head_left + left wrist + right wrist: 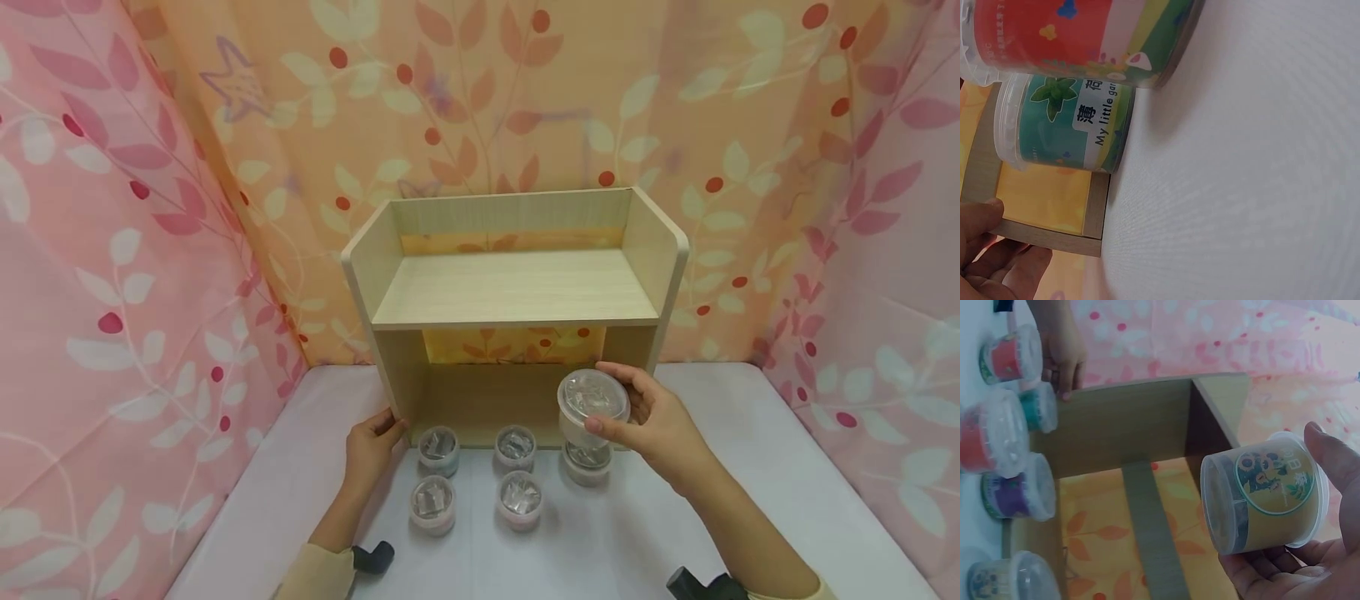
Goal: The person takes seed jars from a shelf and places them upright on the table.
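Note:
My right hand (651,418) holds a clear-lidded yellow cup with a sunflower label (1266,490), lifted in front of the wooden shelf's (517,287) lower opening; the cup (592,406) is gripped round its sides. My left hand (371,446) rests with its fingers on the shelf's left front edge (1054,234), holding nothing. On the white table (660,517) before the shelf stand several more small lidded cups: a teal mint one (1066,122), a red one (1072,34), a purple one (1019,494).
Floral pink and orange curtains (112,250) close in the table on three sides. The shelf's upper board (517,287) and lower bay (487,400) hold nothing. One cup (587,462) stands right under the lifted one.

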{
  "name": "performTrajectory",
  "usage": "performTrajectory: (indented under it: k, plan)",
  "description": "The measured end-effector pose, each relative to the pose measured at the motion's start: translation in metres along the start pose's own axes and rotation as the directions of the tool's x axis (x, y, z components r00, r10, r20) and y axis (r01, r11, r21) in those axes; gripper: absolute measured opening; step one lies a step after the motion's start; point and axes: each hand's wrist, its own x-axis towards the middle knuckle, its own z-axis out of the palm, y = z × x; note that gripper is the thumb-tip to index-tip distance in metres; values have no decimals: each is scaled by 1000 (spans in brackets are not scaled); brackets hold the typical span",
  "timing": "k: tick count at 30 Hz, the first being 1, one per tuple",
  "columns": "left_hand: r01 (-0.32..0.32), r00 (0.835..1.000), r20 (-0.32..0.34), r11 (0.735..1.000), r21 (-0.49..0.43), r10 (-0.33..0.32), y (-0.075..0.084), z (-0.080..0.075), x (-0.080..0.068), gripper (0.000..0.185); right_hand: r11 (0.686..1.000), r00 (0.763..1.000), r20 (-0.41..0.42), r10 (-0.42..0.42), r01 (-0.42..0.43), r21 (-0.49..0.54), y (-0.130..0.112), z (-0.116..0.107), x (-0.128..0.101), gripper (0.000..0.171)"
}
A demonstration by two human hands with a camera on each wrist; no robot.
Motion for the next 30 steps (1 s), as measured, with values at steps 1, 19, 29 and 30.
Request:
performTrajectory:
  k: [1,19,29,30]
  plan:
    - [2,1000,1,1000,-2,-2,0,0,0,33,1000,1000,3,5,-5,2,4,0,-1,74]
    - [15,1000,-1,1000,8,-15,1,0,0,35,994,992,81,101,-104,42,76,9,-18,75]
    - [-3,1000,-15,1000,8,3,-2,0,-1,35,988,982,112,149,-153,31,100,13,-26,78]
    - [-3,1000,-18,1000,7,3,-1,0,-1,35,986,981,117,154,-160,40,102,14,-26,78]
